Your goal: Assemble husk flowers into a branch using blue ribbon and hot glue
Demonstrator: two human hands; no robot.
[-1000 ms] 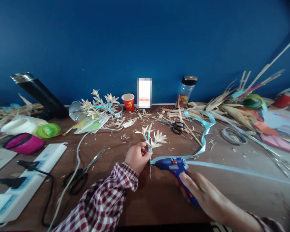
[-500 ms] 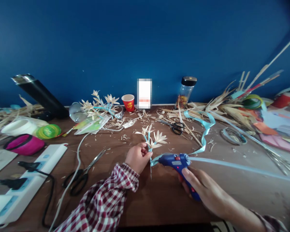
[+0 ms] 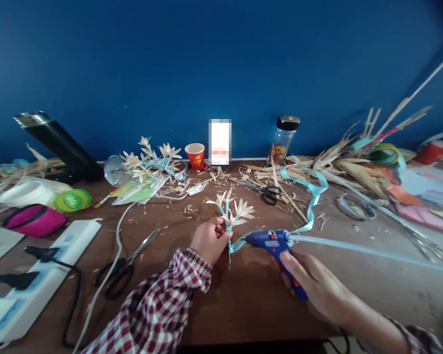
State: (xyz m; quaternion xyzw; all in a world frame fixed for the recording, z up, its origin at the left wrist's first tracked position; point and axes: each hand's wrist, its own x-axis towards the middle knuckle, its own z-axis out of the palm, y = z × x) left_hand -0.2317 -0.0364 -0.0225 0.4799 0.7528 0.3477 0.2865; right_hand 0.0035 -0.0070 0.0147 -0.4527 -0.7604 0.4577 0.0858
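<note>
In the middle of the table, my left hand (image 3: 211, 241) pinches the stem of a small pale husk flower spray (image 3: 239, 210), its blooms upright above the fingers. Light blue ribbon (image 3: 310, 209) runs from the stem below my fingertips, behind the glue gun, and out to the back right. My right hand (image 3: 313, 280) is wrapped round the handle of a blue hot glue gun (image 3: 269, 240) with a red light on its side. Its nozzle points left at the ribbon by the stem; whether they touch I cannot tell. A long clear glue stick (image 3: 362, 250) sticks out behind the gun.
Black-handled scissors (image 3: 120, 275) lie left beside a white power strip (image 3: 47, 280) with cords. A second pair of scissors (image 3: 269, 194), a red paper cup (image 3: 195, 156), a glass jar (image 3: 283, 140), finished flowers (image 3: 162, 160) and husk scraps stand or lie along the back.
My right hand has drawn the glue gun slightly to the right and up, away from the stem. My left hand keeps its pinch on the flower.
</note>
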